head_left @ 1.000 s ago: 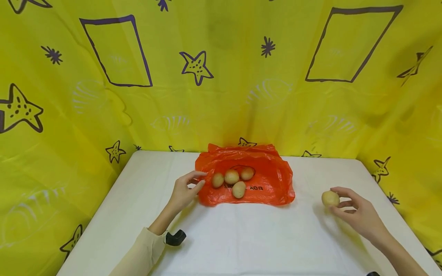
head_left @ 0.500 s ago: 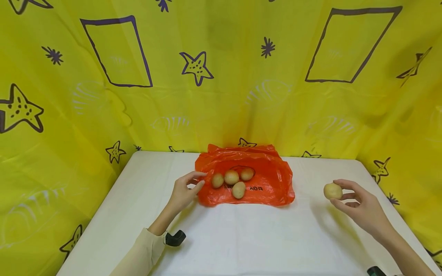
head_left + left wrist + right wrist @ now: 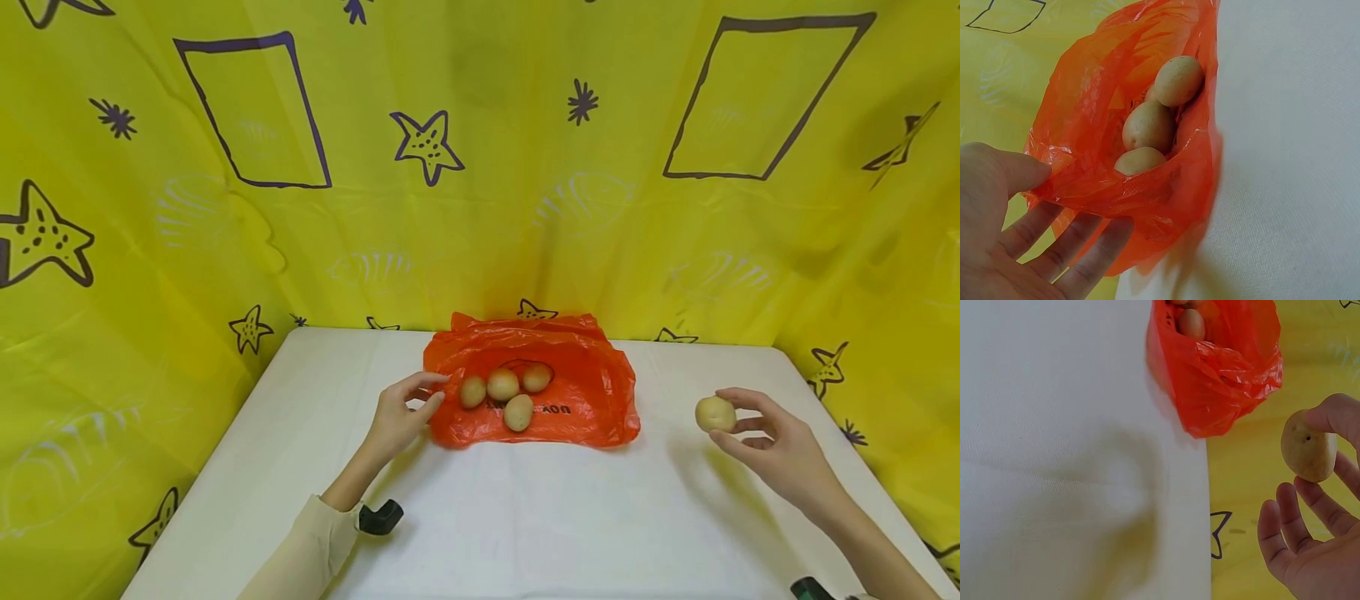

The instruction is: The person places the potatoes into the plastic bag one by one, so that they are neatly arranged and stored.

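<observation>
My right hand (image 3: 787, 454) pinches a pale potato (image 3: 716, 414) between thumb and fingertips, above the right part of the table. A small dark spot marks that potato's skin in the right wrist view. At the back middle lies an open red plastic bag (image 3: 585, 421) with several potatoes (image 3: 503, 385) inside. My left hand (image 3: 401, 417) holds the bag's left edge. In the left wrist view, the thumb (image 3: 1025, 172) lies on the near side of the rim, with fingers (image 3: 1063, 256) behind the plastic. One potato in the bag is mostly hidden behind others there.
A white-covered table (image 3: 525, 517) carries the bag near its back edge. Yellow curtains (image 3: 495, 225) with dark starfish drawings enclose the back and both sides. A black wrist strap piece (image 3: 381, 518) sticks out beside the left sleeve.
My right hand has risen a little with the potato, shifting slightly right and then back left. The left hand, the bag and its potatoes stay in place.
</observation>
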A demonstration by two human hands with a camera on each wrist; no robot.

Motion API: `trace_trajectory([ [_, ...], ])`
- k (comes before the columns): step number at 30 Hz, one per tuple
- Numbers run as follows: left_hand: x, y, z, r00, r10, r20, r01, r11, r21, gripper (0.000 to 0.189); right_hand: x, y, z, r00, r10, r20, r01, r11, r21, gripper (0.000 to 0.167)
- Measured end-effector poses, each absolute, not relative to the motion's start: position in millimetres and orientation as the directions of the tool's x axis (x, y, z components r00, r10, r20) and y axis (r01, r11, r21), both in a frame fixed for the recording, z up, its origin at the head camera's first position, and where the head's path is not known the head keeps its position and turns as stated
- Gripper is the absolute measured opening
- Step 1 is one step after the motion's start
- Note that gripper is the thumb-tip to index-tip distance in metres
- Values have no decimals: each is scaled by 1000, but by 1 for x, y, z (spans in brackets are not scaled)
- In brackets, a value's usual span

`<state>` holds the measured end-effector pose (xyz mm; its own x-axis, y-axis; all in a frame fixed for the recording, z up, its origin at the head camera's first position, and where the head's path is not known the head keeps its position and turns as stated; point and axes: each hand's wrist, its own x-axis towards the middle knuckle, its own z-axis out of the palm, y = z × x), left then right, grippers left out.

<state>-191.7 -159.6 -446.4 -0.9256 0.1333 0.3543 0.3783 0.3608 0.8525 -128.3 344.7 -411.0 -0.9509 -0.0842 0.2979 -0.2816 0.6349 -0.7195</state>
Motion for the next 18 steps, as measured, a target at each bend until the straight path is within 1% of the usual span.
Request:
trace_trajectory([
  [9, -191, -159, -446, -929, 130, 346, 369, 371, 852, 21, -131, 338, -412, -948, -88, 306, -291, 630, -720, 54],
  [18, -191, -160, -446, -927, 129, 352, 374, 371, 850, 22, -133, 329, -413, -937, -118, 329, -329, 614, -717, 55],
])
